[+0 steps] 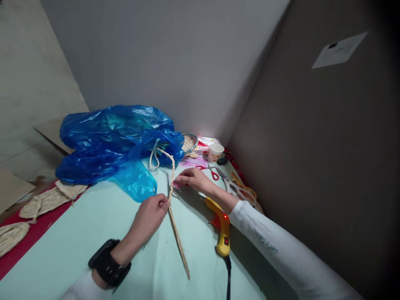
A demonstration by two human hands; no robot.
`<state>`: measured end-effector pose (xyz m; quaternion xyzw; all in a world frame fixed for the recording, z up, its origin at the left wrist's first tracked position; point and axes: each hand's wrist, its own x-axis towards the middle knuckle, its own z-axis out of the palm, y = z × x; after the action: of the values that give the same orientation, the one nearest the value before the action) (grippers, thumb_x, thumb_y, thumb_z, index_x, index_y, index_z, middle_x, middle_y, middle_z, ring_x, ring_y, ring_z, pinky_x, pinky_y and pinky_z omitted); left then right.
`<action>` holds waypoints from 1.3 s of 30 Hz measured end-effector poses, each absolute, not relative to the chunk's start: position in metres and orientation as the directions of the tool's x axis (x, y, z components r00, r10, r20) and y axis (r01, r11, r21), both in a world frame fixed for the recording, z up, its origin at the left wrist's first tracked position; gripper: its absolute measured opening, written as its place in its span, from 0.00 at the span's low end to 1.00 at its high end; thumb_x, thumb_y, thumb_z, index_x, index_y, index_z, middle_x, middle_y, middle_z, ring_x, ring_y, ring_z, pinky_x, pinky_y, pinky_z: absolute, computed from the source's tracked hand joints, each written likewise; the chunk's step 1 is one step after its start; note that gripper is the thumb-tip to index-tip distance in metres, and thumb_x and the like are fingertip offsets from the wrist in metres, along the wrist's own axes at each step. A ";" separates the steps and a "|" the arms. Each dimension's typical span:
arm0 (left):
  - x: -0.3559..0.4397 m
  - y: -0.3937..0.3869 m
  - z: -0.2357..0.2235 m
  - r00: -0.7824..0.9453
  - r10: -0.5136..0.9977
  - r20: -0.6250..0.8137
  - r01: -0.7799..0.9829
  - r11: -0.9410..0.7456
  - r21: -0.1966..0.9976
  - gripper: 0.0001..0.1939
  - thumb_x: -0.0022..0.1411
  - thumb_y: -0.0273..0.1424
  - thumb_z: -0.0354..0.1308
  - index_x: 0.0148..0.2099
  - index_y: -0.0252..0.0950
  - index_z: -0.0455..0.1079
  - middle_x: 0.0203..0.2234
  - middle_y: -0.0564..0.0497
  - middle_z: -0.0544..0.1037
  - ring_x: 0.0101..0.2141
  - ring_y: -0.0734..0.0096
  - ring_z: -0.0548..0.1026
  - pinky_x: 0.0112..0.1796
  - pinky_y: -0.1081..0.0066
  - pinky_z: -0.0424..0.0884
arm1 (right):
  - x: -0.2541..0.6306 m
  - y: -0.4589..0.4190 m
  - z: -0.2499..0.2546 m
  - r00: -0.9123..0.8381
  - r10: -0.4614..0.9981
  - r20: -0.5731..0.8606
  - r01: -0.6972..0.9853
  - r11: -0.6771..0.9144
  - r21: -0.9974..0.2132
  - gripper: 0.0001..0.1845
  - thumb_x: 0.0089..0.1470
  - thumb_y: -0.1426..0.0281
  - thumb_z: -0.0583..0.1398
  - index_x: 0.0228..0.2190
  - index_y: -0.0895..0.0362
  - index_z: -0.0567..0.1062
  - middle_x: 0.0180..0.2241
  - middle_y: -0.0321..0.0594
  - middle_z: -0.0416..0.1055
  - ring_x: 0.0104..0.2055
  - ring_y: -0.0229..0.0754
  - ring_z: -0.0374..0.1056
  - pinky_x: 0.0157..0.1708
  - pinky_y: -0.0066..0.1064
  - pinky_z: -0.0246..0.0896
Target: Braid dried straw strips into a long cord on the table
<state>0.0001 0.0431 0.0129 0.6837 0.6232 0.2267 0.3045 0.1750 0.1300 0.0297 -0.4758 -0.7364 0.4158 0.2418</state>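
Observation:
A pale braided straw cord (172, 168) curves up from my left hand and loops over near the blue bag. Its loose straight strand (179, 243) runs down toward me over the table. My left hand (153, 214), with a black watch on the wrist, is closed in a pinch on the cord. Just right of the cord, my right hand (193, 180) has its fingertips pressed together beside it. Something small and pinkish shows at those fingertips, too small to name. Below my right forearm lies a yellow glue gun (222, 233) with a red light glowing.
A blue plastic bag (118, 137) fills the back left. Behind my right hand are a woven basket (189, 143), a paper cup (215, 153), red-handled scissors (214, 173) and larger grey-handled scissors (234, 187). Woven straw pieces (50, 202) lie at the left edge. Walls rise behind and at right.

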 end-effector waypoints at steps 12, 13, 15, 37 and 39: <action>0.003 0.037 0.017 0.171 0.977 -0.126 0.811 -0.067 0.581 0.11 0.58 0.28 0.45 0.23 0.38 0.61 0.21 0.50 0.72 0.27 0.65 0.69 0.29 0.70 0.54 | 0.163 0.105 0.032 -0.384 0.923 -0.032 0.799 0.315 -0.512 0.13 0.56 0.66 0.57 0.32 0.59 0.80 0.30 0.45 0.76 0.35 0.42 0.68 0.33 0.28 0.54; 0.002 0.036 0.017 0.180 0.975 -0.129 0.819 -0.075 0.570 0.12 0.59 0.28 0.45 0.24 0.38 0.61 0.21 0.50 0.73 0.28 0.65 0.69 0.30 0.71 0.55 | 0.162 0.102 0.032 -0.375 0.927 -0.028 0.817 0.316 -0.482 0.13 0.57 0.67 0.56 0.32 0.60 0.80 0.31 0.46 0.75 0.38 0.44 0.68 0.34 0.29 0.54; 0.002 0.035 0.017 0.196 0.972 -0.133 0.833 -0.093 0.545 0.12 0.60 0.29 0.44 0.24 0.38 0.62 0.22 0.49 0.74 0.29 0.64 0.71 0.30 0.71 0.55 | 0.158 0.097 0.032 -0.360 0.933 -0.021 0.846 0.316 -0.429 0.13 0.57 0.69 0.55 0.32 0.61 0.79 0.33 0.49 0.75 0.41 0.46 0.68 0.36 0.30 0.54; 0.009 0.010 0.043 0.248 0.967 -0.054 0.928 -0.222 0.298 0.19 0.61 0.25 0.47 0.49 0.28 0.74 0.52 0.32 0.73 0.59 0.46 0.62 0.59 0.51 0.51 | 0.146 0.103 0.061 -0.463 0.884 -0.065 0.886 0.462 -0.033 0.16 0.54 0.74 0.55 0.45 0.62 0.73 0.42 0.55 0.73 0.44 0.51 0.71 0.37 0.33 0.59; 0.004 0.020 0.059 0.224 0.974 -0.023 0.925 -0.205 0.319 0.14 0.58 0.28 0.52 0.42 0.31 0.77 0.42 0.35 0.79 0.51 0.47 0.72 0.52 0.54 0.62 | 0.140 0.115 0.075 -0.503 0.864 -0.042 0.864 0.503 0.004 0.14 0.55 0.73 0.55 0.43 0.61 0.74 0.41 0.53 0.74 0.45 0.51 0.70 0.38 0.33 0.59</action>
<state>0.0039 0.0203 0.0588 0.7709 0.6161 0.0918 0.1333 0.1399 0.1152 0.0752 -0.4984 -0.8667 0.0087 -0.0195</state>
